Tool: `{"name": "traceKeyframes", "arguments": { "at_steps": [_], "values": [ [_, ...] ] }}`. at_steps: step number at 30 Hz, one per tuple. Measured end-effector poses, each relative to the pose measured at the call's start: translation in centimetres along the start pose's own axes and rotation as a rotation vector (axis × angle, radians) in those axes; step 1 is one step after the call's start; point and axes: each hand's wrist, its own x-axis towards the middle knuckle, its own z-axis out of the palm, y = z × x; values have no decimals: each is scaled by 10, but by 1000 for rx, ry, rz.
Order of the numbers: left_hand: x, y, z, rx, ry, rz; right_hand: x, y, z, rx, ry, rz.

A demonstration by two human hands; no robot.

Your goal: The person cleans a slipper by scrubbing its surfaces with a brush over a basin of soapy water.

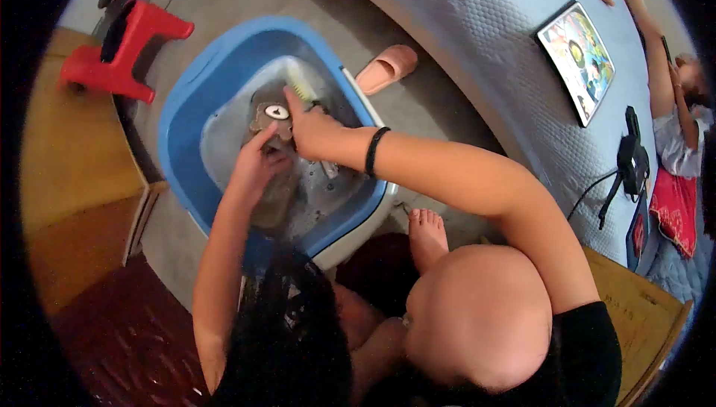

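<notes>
Inside a blue basin (pixel 183 120) of cloudy water lies a wet grey-brown item (pixel 262 114). It carries a scalloped brown patch with a white oval and a dark mark, like an animal's nose; whether it is a slipper or a cloth I cannot tell. My left hand (pixel 257 167) grips its near edge, thumb on the patch. Over the item's right side, my right hand (pixel 317 135) is closed around a brush (pixel 300 82) with pale yellow-green bristles. Only the bristle end shows well; the hand covers much of the rest.
A red plastic stool (pixel 123 60) stands left of the basin, a pink slipper (pixel 388 69) to its right. On the bed (pixel 477 26) lie a tablet (pixel 578 64) and a black strapped object (pixel 632 164). Another person (pixel 675 120) is at the far right. Wooden furniture (pixel 82 168) borders the left.
</notes>
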Motion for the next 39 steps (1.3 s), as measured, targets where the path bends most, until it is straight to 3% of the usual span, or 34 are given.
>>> {"name": "traceKeyframes", "arguments": {
  "at_steps": [4, 13, 20, 23, 29, 34, 37, 39],
  "values": [
    [-12, 0, 10, 106, 204, 90, 21, 5, 10, 142, 82, -3],
    [-25, -13, 19, 495, 304, 532, 3, -1, -6, 213, 299, -150],
    [-24, -19, 11, 435, 287, 542, -2, 0, -6, 212, 403, -241],
    [-24, -20, 17, 163, 209, 757, -17, -16, -17, 484, 220, -152],
    [-33, -5, 13, -24, 180, 575, -16, -11, -19, 515, 178, -138],
    [-33, 2, 12, -283, 189, 434, -1, 2, -27, 970, -42, 36],
    [-35, 7, 16, -618, 107, 427, 2, 5, -27, 1006, -18, 8],
    [-29, 3, 11, -679, 36, 458, 3, 4, -26, 978, 6, -6]
  ]
}}
